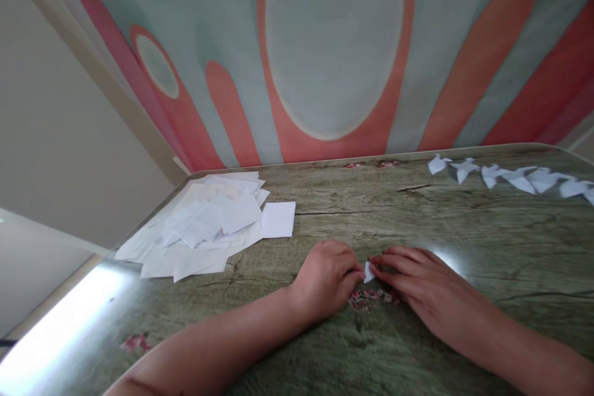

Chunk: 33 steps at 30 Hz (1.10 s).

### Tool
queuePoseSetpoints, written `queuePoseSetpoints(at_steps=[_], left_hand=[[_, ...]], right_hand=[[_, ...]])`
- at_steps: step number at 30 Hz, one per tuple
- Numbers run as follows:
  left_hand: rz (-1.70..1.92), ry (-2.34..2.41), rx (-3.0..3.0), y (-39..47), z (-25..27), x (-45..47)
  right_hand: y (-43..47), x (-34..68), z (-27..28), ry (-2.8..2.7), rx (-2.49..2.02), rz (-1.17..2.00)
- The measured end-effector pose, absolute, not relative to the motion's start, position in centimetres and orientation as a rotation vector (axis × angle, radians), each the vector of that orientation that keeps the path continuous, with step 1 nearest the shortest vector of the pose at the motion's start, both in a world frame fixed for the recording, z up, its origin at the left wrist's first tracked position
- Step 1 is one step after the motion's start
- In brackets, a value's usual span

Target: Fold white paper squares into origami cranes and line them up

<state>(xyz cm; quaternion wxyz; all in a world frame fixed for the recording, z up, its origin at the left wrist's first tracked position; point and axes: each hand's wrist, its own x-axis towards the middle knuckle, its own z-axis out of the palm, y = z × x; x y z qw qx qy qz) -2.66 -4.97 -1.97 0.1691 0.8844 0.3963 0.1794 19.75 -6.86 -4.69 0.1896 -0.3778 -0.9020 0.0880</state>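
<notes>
Between my two hands, over the middle of the table, is a small folded piece of white paper. My left hand is closed, its thumb and forefinger pinching the paper's left edge. From the other side, my right hand grips the paper with thumb and fingertips, its other fingers stretched out close together. Much of the paper is covered by the fingertips, so its full shape is hidden.
A loose heap of white paper sheets lies at the left, with a square sheet at its right edge. Several folded white paper figures stand in a row at the back right of the wood-patterned table. A patterned wall rises behind.
</notes>
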Motion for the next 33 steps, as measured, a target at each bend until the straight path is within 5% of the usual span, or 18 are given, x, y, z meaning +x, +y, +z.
queuePoseSetpoints(at_steps=[33], left_hand=[[0.481, 1.265, 2.322, -4.3, -2.2, -1.7]], right_hand=[[-6.1, 17.1, -4.2, -2.049, -1.418, 0.56]])
